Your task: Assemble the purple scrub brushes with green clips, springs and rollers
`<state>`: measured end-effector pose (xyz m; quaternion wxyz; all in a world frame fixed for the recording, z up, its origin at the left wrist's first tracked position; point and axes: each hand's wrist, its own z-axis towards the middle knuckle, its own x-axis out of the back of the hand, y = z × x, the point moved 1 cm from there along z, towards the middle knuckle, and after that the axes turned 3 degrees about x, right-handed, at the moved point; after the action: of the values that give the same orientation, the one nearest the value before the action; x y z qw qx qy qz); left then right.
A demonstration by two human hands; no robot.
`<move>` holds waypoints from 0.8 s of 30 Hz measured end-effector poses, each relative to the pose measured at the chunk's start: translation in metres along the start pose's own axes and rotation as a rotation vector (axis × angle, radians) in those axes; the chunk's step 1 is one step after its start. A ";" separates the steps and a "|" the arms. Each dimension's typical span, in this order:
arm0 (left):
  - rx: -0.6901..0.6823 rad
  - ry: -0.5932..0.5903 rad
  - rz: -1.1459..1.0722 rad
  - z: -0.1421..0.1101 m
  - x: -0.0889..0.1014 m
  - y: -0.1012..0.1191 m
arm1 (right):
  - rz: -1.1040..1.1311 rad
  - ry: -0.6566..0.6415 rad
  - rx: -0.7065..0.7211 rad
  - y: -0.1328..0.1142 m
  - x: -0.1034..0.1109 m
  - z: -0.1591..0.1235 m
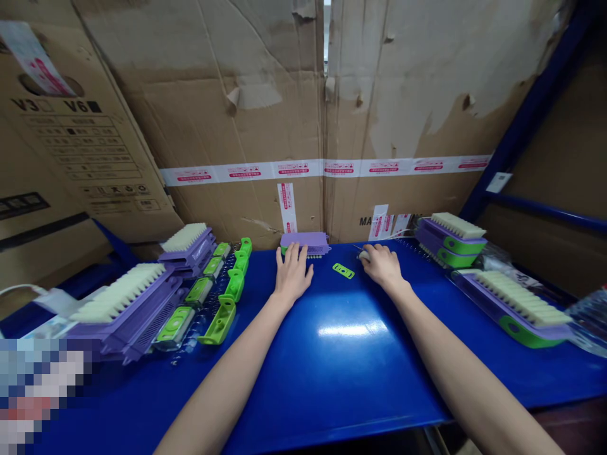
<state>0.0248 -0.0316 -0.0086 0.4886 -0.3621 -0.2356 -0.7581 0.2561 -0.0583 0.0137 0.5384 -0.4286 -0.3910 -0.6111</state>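
At the back of the blue table, a purple brush piece (pixel 317 242) lies with its bristles facing down. The fingers of my left hand (pixel 293 272) reach over its left part, stretched and apart, with the thumb off to the right. To the right, my right hand (pixel 384 264) has its fingers curled round a small pale thing (pixel 364 255); a thin dark line sticks out of it, and most of it is hidden. Between the hands a flat green plate with holes (pixel 343 270) lies on the table, touched by neither hand.
At left, purple brush heads (pixel 124 292) lie beside green-topped blocks (pixel 175 325) and a row of green end pieces (pixel 220 321). Purple-and-green brushes (pixel 450 239) are stacked at right, with another brush (pixel 521 303) nearer. A cardboard wall (pixel 246 126) stands behind the blue table (pixel 332 379).
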 end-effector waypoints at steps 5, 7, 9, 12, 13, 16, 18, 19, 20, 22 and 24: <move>-0.001 0.004 -0.005 0.000 -0.001 0.000 | 0.003 -0.004 0.008 -0.001 -0.001 0.001; -0.002 0.006 -0.011 0.000 -0.001 0.000 | 0.007 -0.001 0.012 -0.002 -0.001 0.002; -0.002 0.009 -0.018 0.000 -0.001 0.000 | 0.011 -0.003 0.012 -0.002 -0.001 0.002; 0.001 0.007 -0.020 0.000 -0.001 0.000 | 0.019 -0.012 0.012 -0.001 -0.001 0.002; 0.001 0.005 -0.018 0.000 -0.001 0.000 | 0.022 -0.014 0.015 -0.001 -0.001 0.002; 0.002 0.001 -0.008 0.000 -0.001 0.000 | 0.038 -0.019 0.034 -0.002 -0.002 0.002; 0.003 0.001 -0.003 0.000 -0.001 0.000 | 0.060 -0.013 0.044 -0.002 0.000 0.003; 0.004 0.002 -0.002 0.000 -0.001 0.000 | 0.073 -0.002 0.037 -0.001 0.001 0.003; 0.005 0.002 -0.001 0.000 -0.001 0.000 | 0.085 0.018 0.020 0.001 0.002 0.004; 0.006 0.002 0.001 0.000 -0.001 0.000 | 0.102 0.076 -0.044 0.008 0.005 0.006; 0.006 0.000 0.004 0.000 -0.001 0.000 | 0.111 0.148 -0.143 0.020 0.007 0.007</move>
<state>0.0247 -0.0314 -0.0096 0.4910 -0.3612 -0.2372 -0.7564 0.2768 -0.0558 0.0227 0.5668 -0.4406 -0.2812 -0.6368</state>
